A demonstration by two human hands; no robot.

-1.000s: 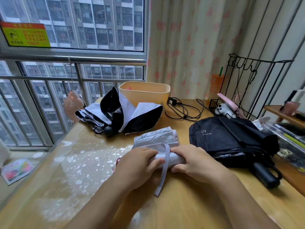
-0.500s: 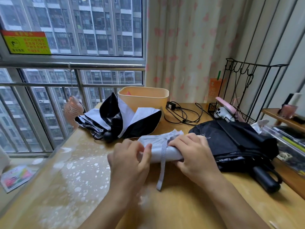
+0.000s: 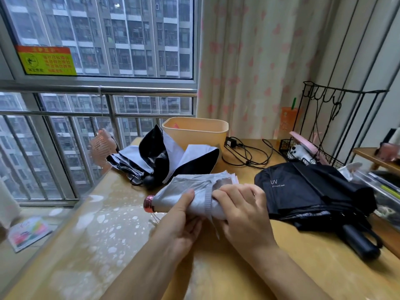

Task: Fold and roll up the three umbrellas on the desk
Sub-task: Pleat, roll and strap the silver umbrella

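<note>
The grey umbrella [image 3: 173, 193] is held just above the bench [image 3: 281, 269] at the middle of the view, its canopy gathered into a loose roll with a pink cap [image 3: 148, 203] pointing left and unrolled pleats fanning out at the far edge. It looks light and soft, and the slick fabric is likely to spring open if pressure eases, so the roll itself is the place to hold it, close on either side of the strap [image 3: 208, 199] (the thin band crossing the roll between the two hands). The left hand [image 3: 181, 224] cradles the roll from beneath, thumb pressed on top, its grip clamped on the fabric near the cap end. The right hand [image 3: 242, 213] arches over the handle end, fingers curled onto the roll; whether it also pinches the strap is hard to tell. Both forearms reach in from below. To the right a black umbrella [image 3: 307, 191] lies folded but not rolled, and behind lies a black-and-white umbrella [image 3: 164, 161], loose, beside a yellow bin [image 3: 194, 135].
</note>
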